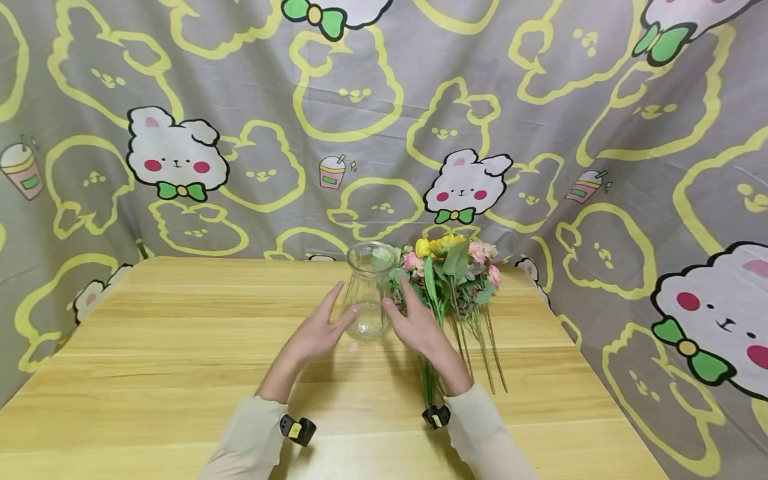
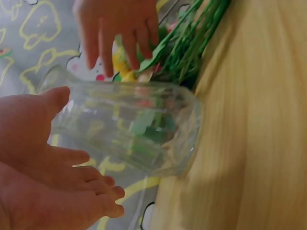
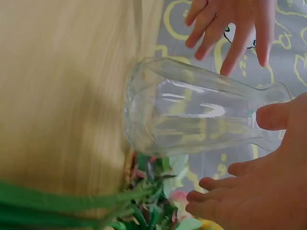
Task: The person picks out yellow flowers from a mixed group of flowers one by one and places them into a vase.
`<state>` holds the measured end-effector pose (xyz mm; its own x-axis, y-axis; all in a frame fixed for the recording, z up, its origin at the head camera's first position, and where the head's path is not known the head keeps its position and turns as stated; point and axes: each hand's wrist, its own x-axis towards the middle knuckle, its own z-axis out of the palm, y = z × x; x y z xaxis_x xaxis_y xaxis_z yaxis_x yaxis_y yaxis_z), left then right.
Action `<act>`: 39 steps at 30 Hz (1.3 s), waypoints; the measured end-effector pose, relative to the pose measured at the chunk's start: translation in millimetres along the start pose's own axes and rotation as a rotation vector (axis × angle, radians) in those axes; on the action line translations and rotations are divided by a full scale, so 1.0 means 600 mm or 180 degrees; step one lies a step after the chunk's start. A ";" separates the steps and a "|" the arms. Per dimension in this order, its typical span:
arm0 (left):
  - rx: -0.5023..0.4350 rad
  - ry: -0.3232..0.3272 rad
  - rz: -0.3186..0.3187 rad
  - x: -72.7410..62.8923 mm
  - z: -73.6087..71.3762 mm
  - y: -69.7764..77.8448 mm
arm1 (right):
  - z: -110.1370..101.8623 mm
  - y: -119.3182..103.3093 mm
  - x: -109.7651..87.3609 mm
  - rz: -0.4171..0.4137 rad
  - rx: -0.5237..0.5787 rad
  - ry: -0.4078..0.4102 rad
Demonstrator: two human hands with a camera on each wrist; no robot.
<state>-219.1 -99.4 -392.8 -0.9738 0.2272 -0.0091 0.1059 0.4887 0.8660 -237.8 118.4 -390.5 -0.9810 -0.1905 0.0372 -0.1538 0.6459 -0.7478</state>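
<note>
A clear glass vase (image 1: 367,293) with a flared rim stands upright on the wooden table. My left hand (image 1: 317,331) is at its left side, fingers extended and spread, thumb towards the glass. On the other side my right hand (image 1: 418,325) faces it with straight fingers. In the left wrist view the vase (image 2: 129,122) lies between both palms, and its faceted body shows. The right wrist view has the vase (image 3: 192,110) with the right thumb overlapping its neck. Neither hand has its fingers curled round the glass.
Right of the vase lies a bunch of flowers (image 1: 456,267), pink and yellow with green leaves. Their long stems (image 1: 480,347) stretch towards the front, partly behind the right forearm. A patterned grey curtain (image 1: 258,87) hangs behind the wooden table (image 1: 198,333).
</note>
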 end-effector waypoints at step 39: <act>-0.0788 0.0469 -0.0065 0.001 0.004 0.020 | -0.020 -0.018 -0.003 0.0117 0.0905 -0.0165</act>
<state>-218.0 -91.4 -383.7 -0.9959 0.0857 0.0293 0.0513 0.2672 0.9623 -235.8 120.6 -374.7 -0.9767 -0.2133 -0.0218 -0.0718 0.4213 -0.9041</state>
